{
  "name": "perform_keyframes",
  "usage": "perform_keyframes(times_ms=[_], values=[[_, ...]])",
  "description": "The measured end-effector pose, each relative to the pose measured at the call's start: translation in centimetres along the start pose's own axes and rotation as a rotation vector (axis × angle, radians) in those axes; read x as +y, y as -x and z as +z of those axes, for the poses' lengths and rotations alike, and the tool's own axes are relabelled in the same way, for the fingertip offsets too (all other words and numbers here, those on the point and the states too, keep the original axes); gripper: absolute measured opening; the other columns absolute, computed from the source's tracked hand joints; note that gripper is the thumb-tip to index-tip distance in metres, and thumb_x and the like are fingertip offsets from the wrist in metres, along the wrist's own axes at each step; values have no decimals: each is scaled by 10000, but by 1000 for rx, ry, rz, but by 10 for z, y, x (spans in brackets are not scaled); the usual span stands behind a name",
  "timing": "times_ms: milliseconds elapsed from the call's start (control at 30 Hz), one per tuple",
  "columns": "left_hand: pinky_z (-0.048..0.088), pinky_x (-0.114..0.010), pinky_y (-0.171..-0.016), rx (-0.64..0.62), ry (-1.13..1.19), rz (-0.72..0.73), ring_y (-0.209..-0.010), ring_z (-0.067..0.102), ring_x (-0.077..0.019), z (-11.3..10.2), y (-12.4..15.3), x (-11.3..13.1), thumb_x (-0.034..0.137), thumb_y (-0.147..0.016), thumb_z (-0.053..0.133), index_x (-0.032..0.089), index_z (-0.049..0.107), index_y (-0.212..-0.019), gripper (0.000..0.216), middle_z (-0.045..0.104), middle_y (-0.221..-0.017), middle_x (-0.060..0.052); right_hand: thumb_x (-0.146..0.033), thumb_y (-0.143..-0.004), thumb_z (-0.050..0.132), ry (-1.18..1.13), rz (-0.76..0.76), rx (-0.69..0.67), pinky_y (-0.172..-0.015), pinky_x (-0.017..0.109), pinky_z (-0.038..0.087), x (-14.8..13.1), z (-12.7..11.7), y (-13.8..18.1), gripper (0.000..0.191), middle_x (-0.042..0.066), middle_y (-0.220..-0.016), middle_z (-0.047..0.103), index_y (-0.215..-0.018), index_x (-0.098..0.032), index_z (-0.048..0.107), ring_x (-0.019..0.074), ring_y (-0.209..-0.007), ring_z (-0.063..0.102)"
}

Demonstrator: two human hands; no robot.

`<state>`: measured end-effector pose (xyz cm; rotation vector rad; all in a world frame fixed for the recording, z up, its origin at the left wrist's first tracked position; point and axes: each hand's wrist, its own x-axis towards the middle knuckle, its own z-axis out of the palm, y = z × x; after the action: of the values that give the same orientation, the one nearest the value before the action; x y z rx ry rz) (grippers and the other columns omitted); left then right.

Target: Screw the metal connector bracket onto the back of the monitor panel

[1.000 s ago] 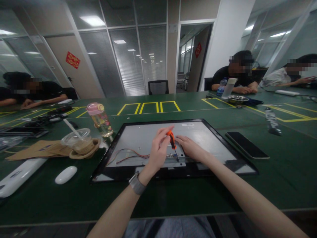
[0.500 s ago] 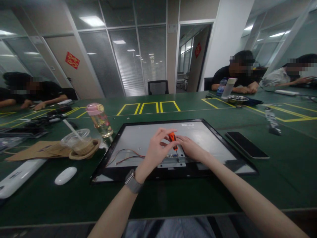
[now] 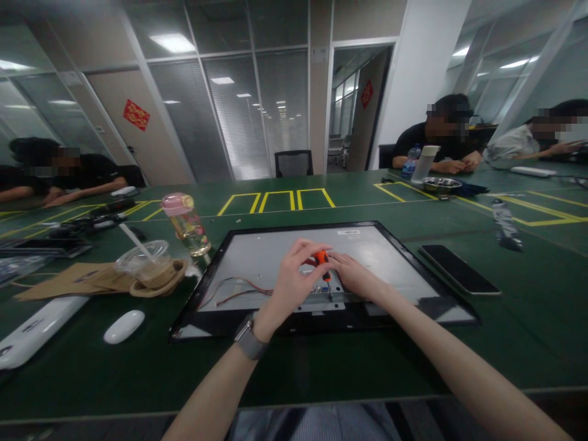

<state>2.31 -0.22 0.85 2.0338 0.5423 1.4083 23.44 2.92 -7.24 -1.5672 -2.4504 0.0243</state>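
My left hand [image 3: 294, 278], with a watch at the wrist, has its fingers and thumb closed around the orange and black handle of a screwdriver [image 3: 323, 263]. The screwdriver stands nearly upright, its shaft pointing down at a metal bracket [image 3: 316, 304] near the close edge of a flat display panel [image 3: 257, 248]. Beside the handle, my right hand [image 3: 356, 274] lies low over the panel with fingers stretched out; their tips are partly hidden behind the screwdriver. Thin coloured wires [image 3: 236, 283] run across the panel's left part. The screwdriver's tip is too small to make out.
Left of the panel are a pink-lidded bottle [image 3: 186, 225], a plastic cup [image 3: 142, 260] in a carton holder and a white mouse [image 3: 124, 326]. A black phone [image 3: 459, 269] lies to the right. Several people sit around the green table [image 3: 528, 331].
The screwdriver handle and my left hand have shifted very slightly, the fingers still around the handle. My right hand has stayed in place.
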Motion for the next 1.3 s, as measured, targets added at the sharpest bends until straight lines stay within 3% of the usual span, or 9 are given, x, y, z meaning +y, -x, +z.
perform_keyframes(times_ms=[167,233,433,600,833,1000,1100,1200,1300], values=[[574,-311,-847,-144,43,-21,-1050,635,-203,-5,-3,7,212,-978,477,231,649,-1266,336,641,-1170,-112,0,-878,375,29,-2,-22,-1116,447,389,-2,-2,0,557,203,-1485,491,-1413,-103,493,276,-1345,502],[561,-333,-879,-161,45,-29,-1029,649,-203,-7,-3,3,205,-981,462,222,635,-1285,351,665,-1151,-111,3,-877,373,16,-3,-11,-1118,450,387,-3,-3,1,568,203,-1479,499,-1421,-112,489,271,-1333,515],[564,-252,-786,44,63,-91,-862,633,-139,-15,5,-20,290,-918,619,196,690,-1140,251,638,-997,-48,35,-840,369,-20,33,-10,-1145,477,356,-3,-2,1,617,202,-1483,498,-1422,-120,507,278,-1353,504],[528,-334,-967,-4,91,-75,-1060,661,-188,-22,11,-12,276,-997,479,196,656,-1228,301,654,-1192,-99,28,-858,357,-2,41,-14,-1143,466,365,-4,-4,2,604,201,-1492,491,-1424,-119,505,284,-1351,508],[573,-266,-816,58,-26,-18,-904,653,-148,-18,17,-5,277,-939,606,216,714,-1137,234,633,-1002,-53,17,-866,357,20,45,-48,-1139,454,377,-5,-6,1,603,190,-1501,485,-1438,-122,488,278,-1360,499],[544,-354,-981,-11,42,-37,-1128,638,-202,-14,21,-7,234,-1001,467,231,571,-1358,372,623,-1260,-105,44,-837,355,30,36,-30,-1139,475,373,-5,-5,1,624,203,-1496,487,-1424,-114,500,288,-1352,506],[578,-336,-922,8,38,-57,-1031,667,-182,-13,20,-7,227,-981,508,225,573,-1345,370,650,-1197,-94,48,-831,361,21,21,-27,-1128,471,386,-5,-6,1,615,217,-1478,500,-1409,-99,514,291,-1334,520],[601,-266,-793,65,-30,-60,-871,659,-140,-14,17,-8,252,-913,633,215,665,-1185,276,649,-1034,-52,48,-830,358,17,29,-46,-1121,473,395,-6,-8,1,617,221,-1475,501,-1414,-89,507,295,-1325,527],[594,-245,-775,83,-59,-73,-883,662,-143,-17,16,-8,267,-912,635,210,681,-1149,247,643,-1026,-55,49,-832,357,17,27,-51,-1125,474,390,-6,-9,2,627,215,-1491,486,-1427,-94,494,294,-1337,517]])
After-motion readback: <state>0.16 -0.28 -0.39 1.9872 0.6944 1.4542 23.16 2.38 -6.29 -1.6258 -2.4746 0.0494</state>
